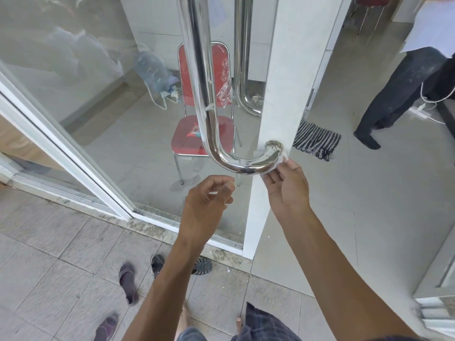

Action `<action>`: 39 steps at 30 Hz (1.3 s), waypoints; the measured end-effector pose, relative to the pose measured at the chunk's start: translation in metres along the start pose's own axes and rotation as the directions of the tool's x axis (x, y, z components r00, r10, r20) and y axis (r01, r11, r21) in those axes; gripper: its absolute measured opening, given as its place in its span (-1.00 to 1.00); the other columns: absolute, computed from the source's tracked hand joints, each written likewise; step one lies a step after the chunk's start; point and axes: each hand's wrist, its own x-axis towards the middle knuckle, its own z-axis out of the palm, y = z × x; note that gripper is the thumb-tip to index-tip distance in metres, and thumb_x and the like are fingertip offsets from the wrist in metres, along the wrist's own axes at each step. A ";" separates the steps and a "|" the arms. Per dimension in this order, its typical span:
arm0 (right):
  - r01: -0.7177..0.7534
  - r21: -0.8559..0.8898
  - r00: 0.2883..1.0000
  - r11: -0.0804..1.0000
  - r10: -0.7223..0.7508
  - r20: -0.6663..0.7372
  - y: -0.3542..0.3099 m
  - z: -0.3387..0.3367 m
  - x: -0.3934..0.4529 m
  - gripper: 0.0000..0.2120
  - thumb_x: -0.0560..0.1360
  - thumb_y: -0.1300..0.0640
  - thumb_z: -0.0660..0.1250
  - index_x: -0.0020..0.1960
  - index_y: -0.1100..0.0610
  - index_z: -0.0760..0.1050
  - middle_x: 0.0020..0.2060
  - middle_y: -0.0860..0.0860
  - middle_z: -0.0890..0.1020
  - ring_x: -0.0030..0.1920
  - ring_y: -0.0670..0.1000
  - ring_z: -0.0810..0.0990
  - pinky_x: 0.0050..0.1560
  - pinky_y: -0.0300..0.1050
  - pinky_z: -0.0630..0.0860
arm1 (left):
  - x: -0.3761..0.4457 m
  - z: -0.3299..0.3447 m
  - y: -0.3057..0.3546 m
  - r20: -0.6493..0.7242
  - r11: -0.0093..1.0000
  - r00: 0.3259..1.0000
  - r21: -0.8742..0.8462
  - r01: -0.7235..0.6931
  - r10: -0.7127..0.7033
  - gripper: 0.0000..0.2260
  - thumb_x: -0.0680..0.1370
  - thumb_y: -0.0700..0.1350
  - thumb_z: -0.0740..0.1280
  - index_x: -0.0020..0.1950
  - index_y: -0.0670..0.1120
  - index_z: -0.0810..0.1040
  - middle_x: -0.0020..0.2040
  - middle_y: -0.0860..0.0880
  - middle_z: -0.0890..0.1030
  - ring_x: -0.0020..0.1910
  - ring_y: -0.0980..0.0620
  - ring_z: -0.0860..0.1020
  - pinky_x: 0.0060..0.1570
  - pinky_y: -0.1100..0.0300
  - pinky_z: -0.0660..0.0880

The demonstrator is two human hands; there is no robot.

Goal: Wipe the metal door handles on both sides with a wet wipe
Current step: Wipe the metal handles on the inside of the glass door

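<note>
The glass door [98, 94] fills the left and middle of the view, and its white frame edge [278, 94] runs top to bottom just right of centre. Right of that edge the doorway stands open onto pale floor tiles [344, 193], with a striped mat [317, 141] near the frame and a standing person's dark trouser leg [394, 94] farther right, cut off by the picture edge.

The near metal handle [206, 94] hangs down the glass on this side, its top out of view, and bends at the bottom into the round mount [273, 145] on the frame. A second handle [242, 57] shows through the glass on the far side, partly hidden behind the frame. A red chair [204, 139] stands beyond the glass, blurred by reflections.

The right hand [288, 183] presses a white wet wipe [280, 161] against the underside of the bend, just below the mount; the wipe is mostly hidden between fingers and metal. The left hand [209, 195] hovers below the curve, apart from it, fingers loosely curled and holding nothing. Sandals [128, 279] lie on the tiles below.
</note>
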 end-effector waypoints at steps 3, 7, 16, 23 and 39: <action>-0.147 0.124 0.988 0.981 0.138 0.075 0.002 -0.001 0.002 -0.81 0.67 0.34 0.09 0.03 0.19 0.46 -0.21 0.10 0.71 -0.15 0.03 0.70 -0.13 -0.06 0.66 | -0.001 0.003 0.001 0.013 1.000 1.000 -0.004 0.006 -0.006 -0.91 0.59 -0.07 0.36 -0.01 0.06 0.66 -0.11 0.14 0.71 -0.15 0.10 0.69 0.04 0.05 0.63; -0.177 0.195 0.983 0.965 0.164 0.079 0.005 0.002 0.004 -0.82 0.66 0.32 0.08 0.06 0.23 0.46 -0.16 0.17 0.68 -0.12 0.09 0.67 -0.18 -0.03 0.66 | -0.002 0.006 0.003 0.029 1.000 1.000 -0.001 0.002 -0.002 -0.91 0.59 -0.08 0.36 0.00 0.04 0.66 -0.12 0.13 0.71 -0.14 0.08 0.69 0.05 0.03 0.63; 0.470 -0.604 0.842 0.644 -0.533 0.088 0.011 -0.018 -0.003 -0.86 0.57 0.26 0.36 -0.10 0.05 0.53 -0.22 -0.08 0.59 -0.18 -0.14 0.54 -0.04 -0.20 0.55 | 0.004 0.006 0.003 -0.001 1.000 1.000 -0.031 0.002 -0.002 -0.91 0.59 -0.07 0.36 -0.01 0.04 0.66 -0.11 0.10 0.72 -0.15 0.10 0.69 0.00 0.13 0.63; 0.788 -0.594 0.400 -0.164 -0.596 0.696 -0.012 -0.031 0.011 -0.89 0.50 0.34 0.44 -0.03 0.18 0.68 -0.14 0.03 0.70 -0.08 -0.02 0.56 0.06 -0.42 0.40 | 0.008 0.014 0.004 0.018 0.999 1.000 -0.042 0.020 -0.019 -0.90 0.60 -0.09 0.35 0.01 0.03 0.66 -0.11 0.09 0.72 -0.15 0.11 0.69 -0.03 0.16 0.64; 0.682 -0.237 0.484 -0.692 0.184 0.856 -0.062 0.022 0.019 -0.55 0.53 0.32 0.25 0.37 0.02 0.48 -0.01 -0.01 0.70 -0.01 0.12 0.42 -0.09 -0.04 0.30 | -0.001 0.016 0.000 0.014 0.996 0.999 -0.079 0.029 -0.028 -0.91 0.60 -0.10 0.35 0.00 0.01 0.66 -0.11 0.07 0.72 -0.17 0.13 0.69 -0.05 0.20 0.63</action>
